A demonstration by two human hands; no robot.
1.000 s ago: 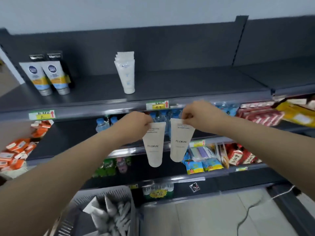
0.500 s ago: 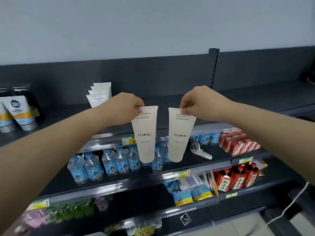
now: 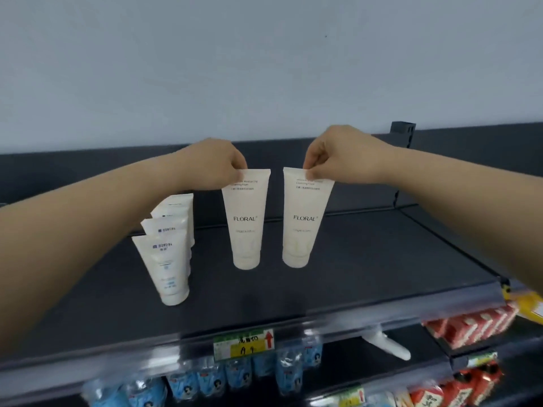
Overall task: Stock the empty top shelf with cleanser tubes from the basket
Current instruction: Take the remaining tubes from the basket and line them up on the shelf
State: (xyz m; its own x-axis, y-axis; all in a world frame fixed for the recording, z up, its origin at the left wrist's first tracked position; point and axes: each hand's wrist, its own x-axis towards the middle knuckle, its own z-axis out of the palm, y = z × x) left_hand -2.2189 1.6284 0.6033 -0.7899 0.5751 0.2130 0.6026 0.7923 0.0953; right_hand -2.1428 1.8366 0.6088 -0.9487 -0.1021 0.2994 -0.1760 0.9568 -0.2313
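Two cream FLORAL cleanser tubes hang cap-down over the dark top shelf (image 3: 367, 277). My left hand (image 3: 217, 165) pinches the crimped top edge of the left tube (image 3: 246, 227). My right hand (image 3: 340, 155) pinches the top edge of the right tube (image 3: 302, 224). Both caps sit at or just above the shelf surface; contact is unclear. The tubes hang side by side, a small gap between them. The basket is out of view.
A front-to-back row of several white tubes (image 3: 167, 259) stands on the shelf to the left of the held tubes. A price tag (image 3: 244, 343) is on the shelf's front rail. Below are small blue bottles (image 3: 211, 383), red packs (image 3: 467, 327) and a white object (image 3: 388, 345).
Both hands have lifted the two tubes from in front of the lower shelves up and forward over the top shelf. The view has tilted upward, and the basket has left the frame.
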